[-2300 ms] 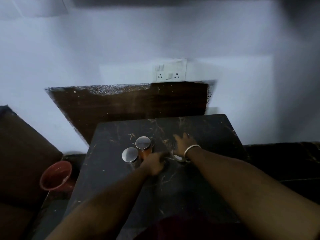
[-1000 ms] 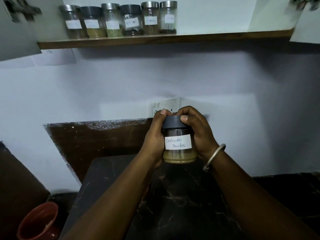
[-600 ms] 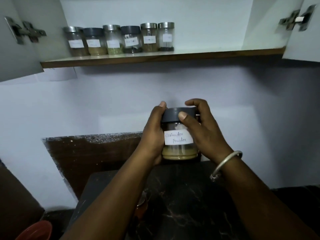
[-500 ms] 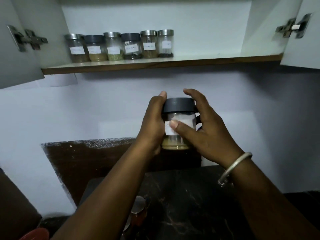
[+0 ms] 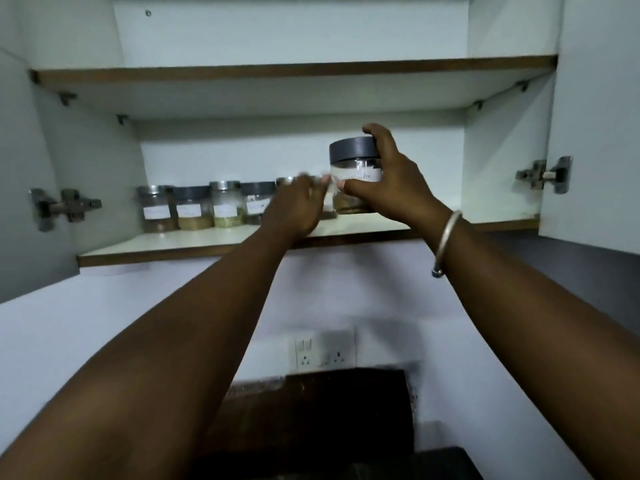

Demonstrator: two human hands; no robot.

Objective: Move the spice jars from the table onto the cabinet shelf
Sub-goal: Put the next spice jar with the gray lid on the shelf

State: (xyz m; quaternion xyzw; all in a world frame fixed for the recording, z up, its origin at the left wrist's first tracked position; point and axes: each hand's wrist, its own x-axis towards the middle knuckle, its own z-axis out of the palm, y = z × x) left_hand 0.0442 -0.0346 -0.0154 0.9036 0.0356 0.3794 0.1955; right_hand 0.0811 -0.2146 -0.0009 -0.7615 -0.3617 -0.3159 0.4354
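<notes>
My right hand (image 5: 388, 181) is wrapped around the spice jar (image 5: 353, 174), fingers curled over the far side of its dark grey lid (image 5: 352, 150) and my thumb pressed across the front of the glass just under the white label (image 5: 360, 176). The jar stands upright, its base at or just above the lower cabinet shelf (image 5: 194, 242); I cannot tell whether it has touched down. It sits at nine o'clock from my right palm, with tan powder showing at the bottom of the glass.

My left hand (image 5: 294, 209) is at eight o'clock from the jar, blurred, fingers spread loosely and holding nothing. Its fingertips reach to just beside the jar's left wall; whether they touch it I cannot tell.

At nine o'clock from the held jar, a row of shelf jars (image 5: 207, 209) stands along the back of the same shelf, each with a white label and a silver or dark lid. My left hand covers the right end of that row. The held jar is the rightmost one on the shelf line.

A silver bangle (image 5: 446, 237) hangs on my right wrist. Both cabinet doors are swung open, with a metal hinge (image 5: 543, 174) at three o'clock from the jar. Below, at six o'clock, a wall socket (image 5: 323, 349) sits on the white wall.
</notes>
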